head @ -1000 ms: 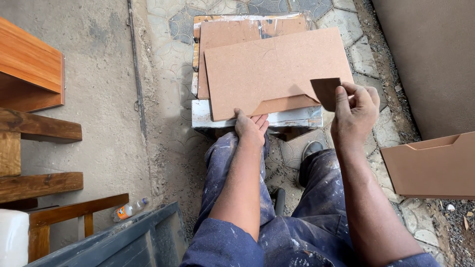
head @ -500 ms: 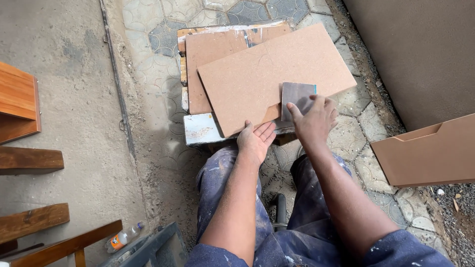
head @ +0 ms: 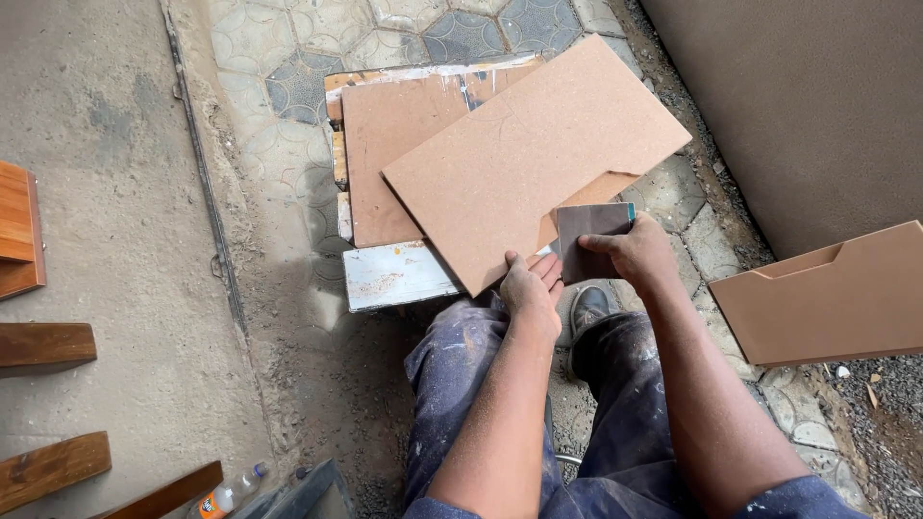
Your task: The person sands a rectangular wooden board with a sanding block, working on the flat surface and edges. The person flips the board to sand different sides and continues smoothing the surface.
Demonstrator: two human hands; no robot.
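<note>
Item: flat brown fibreboard panel with a notched near edge (head: 524, 159), lying tilted across a stack of boards on the ground, centre of the scene, its near corner at the person's knees.

Item: folded sheet of dark grey-brown sandpaper (head: 588, 240), at the notch on the panel's near right edge. Held by the right hand (head: 630, 252), fingers pinched narrow over the sheet's right side, thumb on top.

Item: left hand (head: 529, 293), palm down and fingers spread flat, pressing on the near corner of the panel, just left of the sandpaper; it holds nothing.

Item: second brown board (head: 389, 163) beneath the panel, lying on a white paint-stained slab (head: 394, 274) whose near left part shows bare.

Item: person's legs in blue paint-spattered trousers (head: 461, 384), near centre, with a dark shoe (head: 585, 309) between the knees.

Item: brown fibreboard box piece with a stepped cut-out top edge (head: 827, 303), right of the legs, well apart from the panel.

Item: brown wooden planks (head: 43, 346), far left on the concrete floor (head: 96, 192).

Item: small plastic bottle with an orange label (head: 226, 495), near left, lying on its side.

Item: patterned hexagonal paving stones (head: 288, 77), under and beyond the stack.
</note>
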